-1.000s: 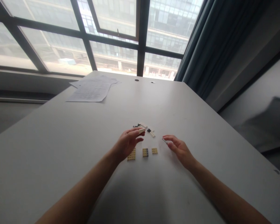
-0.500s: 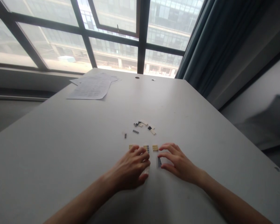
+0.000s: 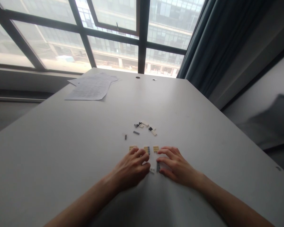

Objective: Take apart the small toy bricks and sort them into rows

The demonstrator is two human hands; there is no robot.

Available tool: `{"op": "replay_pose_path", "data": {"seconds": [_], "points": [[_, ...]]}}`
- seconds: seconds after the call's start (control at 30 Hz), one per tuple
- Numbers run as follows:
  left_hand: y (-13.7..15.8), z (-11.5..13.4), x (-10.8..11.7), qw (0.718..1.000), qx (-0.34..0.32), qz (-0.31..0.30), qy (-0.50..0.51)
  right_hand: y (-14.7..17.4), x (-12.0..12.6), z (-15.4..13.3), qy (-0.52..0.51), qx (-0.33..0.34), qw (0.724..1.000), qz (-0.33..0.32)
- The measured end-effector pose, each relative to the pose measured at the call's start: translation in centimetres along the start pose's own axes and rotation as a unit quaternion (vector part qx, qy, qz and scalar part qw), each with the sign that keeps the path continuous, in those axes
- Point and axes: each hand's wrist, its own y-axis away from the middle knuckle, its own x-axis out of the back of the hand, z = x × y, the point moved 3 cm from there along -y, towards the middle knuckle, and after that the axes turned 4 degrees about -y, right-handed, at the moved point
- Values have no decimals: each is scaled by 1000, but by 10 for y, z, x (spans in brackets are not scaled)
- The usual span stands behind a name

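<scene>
Presently | grey brick (image 3: 158, 167), slim, straight | right fingers (image 3: 164, 160) hold it | left fingers (image 3: 142, 158): can't tell

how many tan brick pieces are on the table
3 in view, in a row: the left tan piece, partly covered; the middle tan piece, with a blue-grey edge; the right tan piece. Others may be hidden.

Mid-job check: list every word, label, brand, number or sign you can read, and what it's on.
Nothing here is legible.
Paper sheets: lines of text show, too small and blurred to read.
Toy bricks: no lettering can be made out at this size.
Building outside: no readable sign.
</scene>
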Motion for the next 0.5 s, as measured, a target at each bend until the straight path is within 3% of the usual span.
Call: {"op": "replay_pose_path", "data": {"seconds": [0.23, 0.37, 0.5], "points": [[-3, 9, -3, 999, 50, -10, -7, 0, -3, -1, 11, 0, 1000, 9], [-3, 8, -3, 997, 41, -5, 66, -1, -6, -4, 20, -6, 1000, 20], [-1, 1, -1, 997, 44, 20, 58, -1, -7, -7, 20, -15, 999, 30]]}}
